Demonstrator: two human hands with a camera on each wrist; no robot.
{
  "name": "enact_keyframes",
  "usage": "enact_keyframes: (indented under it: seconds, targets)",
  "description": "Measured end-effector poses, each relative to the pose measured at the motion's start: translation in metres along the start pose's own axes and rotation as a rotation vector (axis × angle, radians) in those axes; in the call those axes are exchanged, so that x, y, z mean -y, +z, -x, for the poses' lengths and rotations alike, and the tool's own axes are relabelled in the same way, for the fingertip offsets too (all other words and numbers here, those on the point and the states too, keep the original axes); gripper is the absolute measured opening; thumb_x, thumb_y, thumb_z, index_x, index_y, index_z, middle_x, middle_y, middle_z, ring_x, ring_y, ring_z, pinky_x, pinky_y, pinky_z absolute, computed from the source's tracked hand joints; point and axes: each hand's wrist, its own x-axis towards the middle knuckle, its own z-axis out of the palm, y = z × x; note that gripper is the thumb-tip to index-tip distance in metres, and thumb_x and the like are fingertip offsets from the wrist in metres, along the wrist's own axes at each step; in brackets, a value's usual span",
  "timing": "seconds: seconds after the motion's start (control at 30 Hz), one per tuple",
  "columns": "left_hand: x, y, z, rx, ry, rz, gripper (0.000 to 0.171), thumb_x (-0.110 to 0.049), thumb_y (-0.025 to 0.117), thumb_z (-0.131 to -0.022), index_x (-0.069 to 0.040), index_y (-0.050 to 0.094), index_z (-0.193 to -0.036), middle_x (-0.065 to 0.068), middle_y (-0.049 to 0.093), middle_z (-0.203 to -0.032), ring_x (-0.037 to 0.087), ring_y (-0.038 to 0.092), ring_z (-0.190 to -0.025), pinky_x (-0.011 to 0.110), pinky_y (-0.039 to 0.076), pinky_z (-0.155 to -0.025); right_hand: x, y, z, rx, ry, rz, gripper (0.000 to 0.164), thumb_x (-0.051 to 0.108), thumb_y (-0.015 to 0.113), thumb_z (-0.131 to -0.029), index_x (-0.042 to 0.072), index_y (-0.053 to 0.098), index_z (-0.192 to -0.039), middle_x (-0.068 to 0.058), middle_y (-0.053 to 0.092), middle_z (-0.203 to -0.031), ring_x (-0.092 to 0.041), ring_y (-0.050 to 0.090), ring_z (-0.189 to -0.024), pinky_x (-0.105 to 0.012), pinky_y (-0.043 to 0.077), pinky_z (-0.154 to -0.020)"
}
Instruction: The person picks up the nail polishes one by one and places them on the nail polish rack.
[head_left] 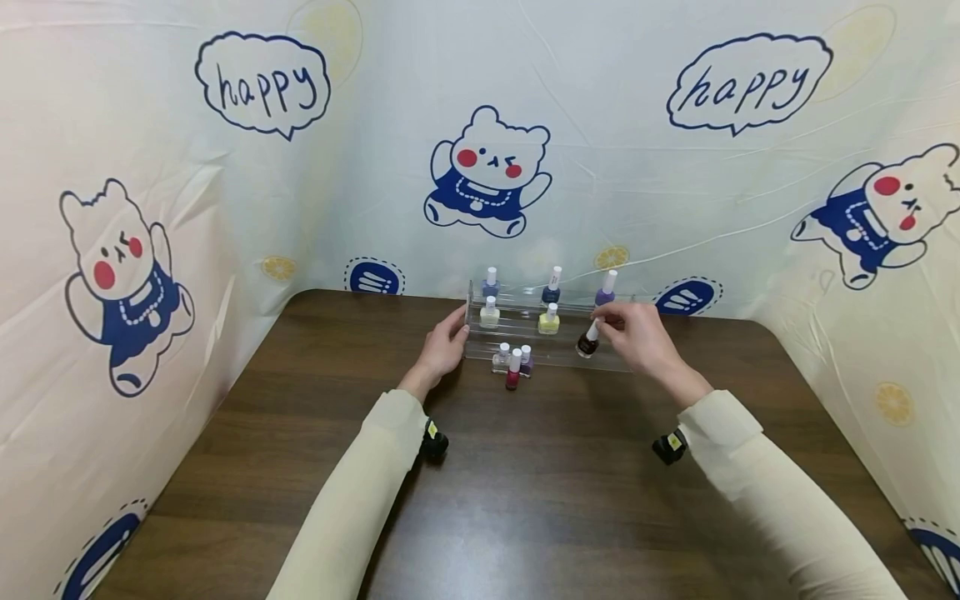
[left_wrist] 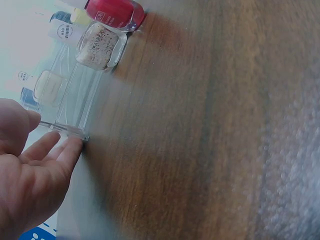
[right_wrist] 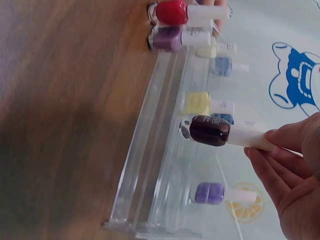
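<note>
Taking the clear tiered rack (head_left: pixel 519 327) as a clock's centre with twelve toward the wall, two pale sleeves (head_left: pixel 360 492) (head_left: pixel 772 483) reach in from seven and five, a black wrist camera (head_left: pixel 433 442) (head_left: pixel 670 447) on each, over the brown table (head_left: pixel 480 500). Nearest the rack's front, at seven, the red bottle (head_left: pixel 512 375) stands upright on the wood. Close behind it are the glitter bottle (head_left: pixel 501 362) and the plum bottle (head_left: pixel 526 364), at the front edge; whether on the lowest ledge or the table I cannot tell. At nine, the left hand (head_left: pixel 438 352) has thumb and fingers clamped on the rack's end panel, probably because such light plastic could slide. At three, the right hand (head_left: pixel 637 333) pinches the white cap of the dark bottle (head_left: pixel 587 343), which hangs tilted, base toward four, before the tiers; gripping the cap leaves the glass unobstructed. Farther back, the cream bottle (head_left: pixel 489 316) at ten and the yellow bottle (head_left: pixel 548 322) near the centre share a tier. Behind them the pale blue bottle (head_left: pixel 491 287), navy bottle (head_left: pixel 551 293) and violet bottle (head_left: pixel 605 295) stand at ten, twelve and one, higher up, presumably so front bottles don't hide them.
</note>
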Motion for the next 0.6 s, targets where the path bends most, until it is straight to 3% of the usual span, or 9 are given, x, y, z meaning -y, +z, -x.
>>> enact_keyframes:
  seconds: [0.6]
  targets:
    - [0.000,-0.001,-0.001,0.000,0.007,-0.020,0.051,-0.015,0.048,-0.109,-0.022,0.039,-0.160,0.015,0.052,-0.152,0.032,0.045,-0.142,0.048,0.032,-0.119,-0.016,-0.015,-0.016,-0.049,-0.059,0.055,0.017,-0.004,0.064,-0.097,-0.007,0.074,-0.109,-0.026,0.074,-0.105,-0.038,0.073,-0.093,-0.053,0.060,-0.080]
